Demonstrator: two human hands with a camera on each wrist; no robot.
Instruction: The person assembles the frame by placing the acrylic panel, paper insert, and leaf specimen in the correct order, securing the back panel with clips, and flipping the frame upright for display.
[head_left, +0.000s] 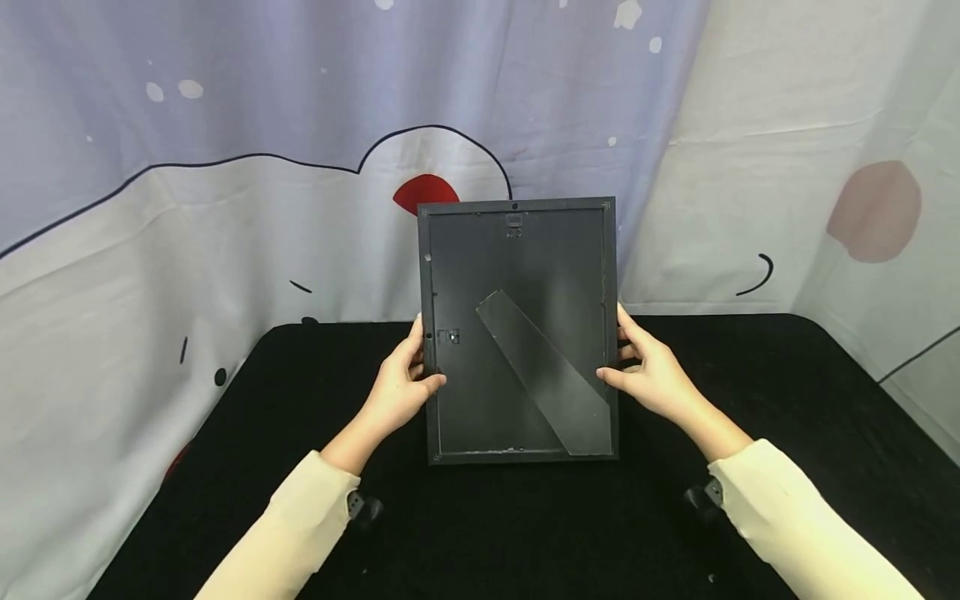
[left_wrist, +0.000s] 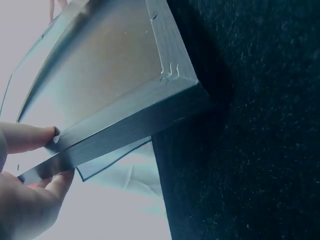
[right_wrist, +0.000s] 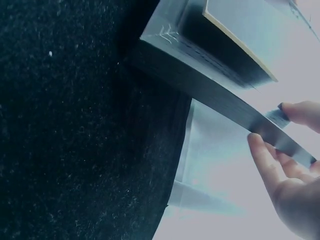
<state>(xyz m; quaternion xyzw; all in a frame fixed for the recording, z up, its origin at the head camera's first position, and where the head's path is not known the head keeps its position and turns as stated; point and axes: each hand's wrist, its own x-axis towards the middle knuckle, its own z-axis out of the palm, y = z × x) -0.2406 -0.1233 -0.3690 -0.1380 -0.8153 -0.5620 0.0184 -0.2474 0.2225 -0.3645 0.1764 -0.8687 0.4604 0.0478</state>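
A black picture frame (head_left: 465,275) stands upright over the dark tabletop, its back turned toward me. On that back a flat easel leg (head_left: 551,383) runs diagonally to the lower right corner, and small metal hangers (head_left: 513,223) sit at the top and left edges. My left hand (head_left: 397,387) grips the left side, thumb on the back and fingers behind the edge. The right side is held the same way by my right hand (head_left: 656,375). In both wrist views the picture frame (left_wrist: 125,112) (right_wrist: 215,97) is pinched between thumb and fingers, its lower corner close over the cloth.
Black fuzzy cloth (head_left: 525,533) covers the table. Behind it hangs a pale curtain (head_left: 247,242) with cartoon shapes, and another light curtain (head_left: 885,333) closes off the right side. Each cream sleeve carries a small dark device at the wrist.
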